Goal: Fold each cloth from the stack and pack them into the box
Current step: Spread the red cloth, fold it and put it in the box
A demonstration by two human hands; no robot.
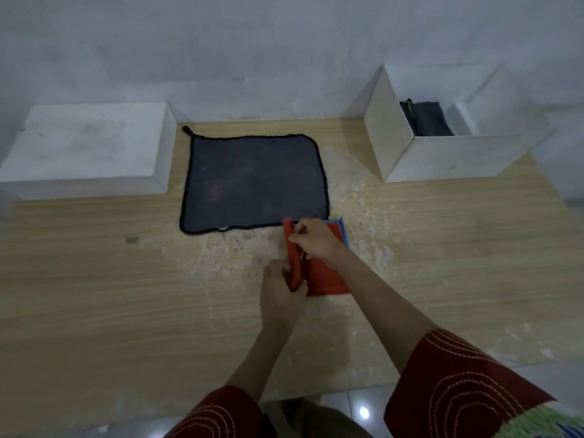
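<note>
A red cloth (325, 276) with a blue edge lies partly folded on the wooden table (94, 279), just in front of a flat dark grey cloth (252, 181). My left hand (281, 292) grips the near end of the red cloth's raised fold. Farther along the same fold, my right hand (316, 241) pinches its far end. At the back right stands an open white box (442, 156) with a folded dark cloth (429, 118) inside.
A closed white box (85, 147) lies at the back left against the wall. The table surface is worn and pale around the cloths. Tiled floor shows below the table's near edge.
</note>
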